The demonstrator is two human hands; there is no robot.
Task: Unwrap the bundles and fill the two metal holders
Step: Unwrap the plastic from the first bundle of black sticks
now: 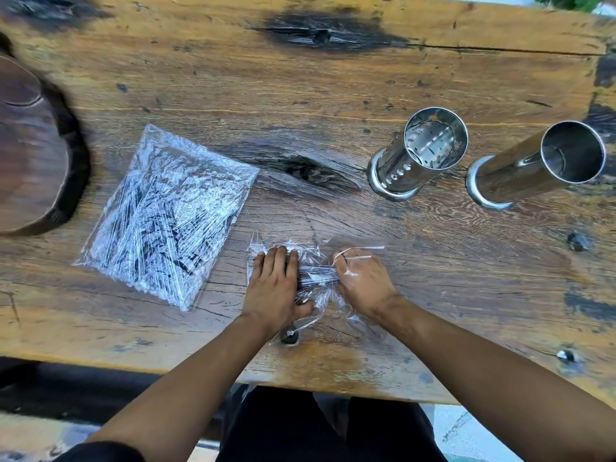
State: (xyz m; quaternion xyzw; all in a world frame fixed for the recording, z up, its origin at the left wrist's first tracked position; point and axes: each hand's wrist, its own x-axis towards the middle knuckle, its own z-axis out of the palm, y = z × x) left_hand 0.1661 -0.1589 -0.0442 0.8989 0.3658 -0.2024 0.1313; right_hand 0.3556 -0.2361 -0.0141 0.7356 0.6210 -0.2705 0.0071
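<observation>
A worn wooden table (300, 95) with dark knots fills the view. At its left edge, well to the left of the perforated holder, lies a dark round wooden board (33, 145). Between that board and the perforated holder rests a large flat bundle (166, 215), thin dark sticks sealed under crinkled clear film, not yet opened.

The perforated holder (420, 151), a shiny metal cylinder with rows of small holes, stands upright on a ringed base; its inside shows only bare metal. Just to its right stands the plain holder (540, 161), a smooth metal tube of like form, also showing nothing inside.

Nearer the person than the perforated holder, and a little to its left, lies a small bundle (313, 278) with its film loosened. The left hand (276, 288) lies flat on it, fingers spread, pressing it to the table. The right hand (363, 281) is curled, pinching a strand of film at the bundle's right end.
</observation>
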